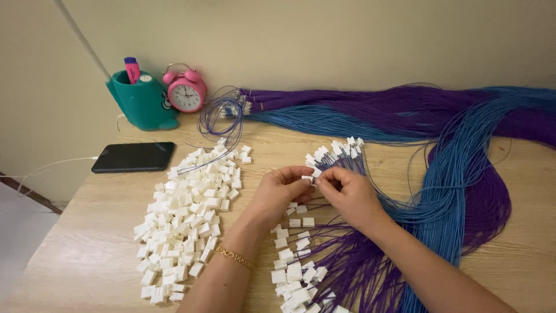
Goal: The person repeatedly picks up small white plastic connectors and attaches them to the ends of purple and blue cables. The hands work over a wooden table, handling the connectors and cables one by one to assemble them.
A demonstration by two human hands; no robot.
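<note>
Nearest, wired white connectors [295, 277] lie in a row on the wooden table [87, 255], their purple wires [359, 272] trailing right. Beside them, the loose pile of white housings [188, 211] sits within reach of the left hand [281, 194]. Both hands meet above the table centre: the left hand pinches a small white connector housing [307, 179] between its fingertips, and the right hand [347, 194] closes on the thin wire entering it, apparently to steady both parts. The housing's long axis runs roughly left-right, its open end facing the right hand. Farther off lie blue wire bundles [452, 191], a black phone [133, 156], a pink alarm clock [186, 91] and a teal holder [142, 101].
</note>
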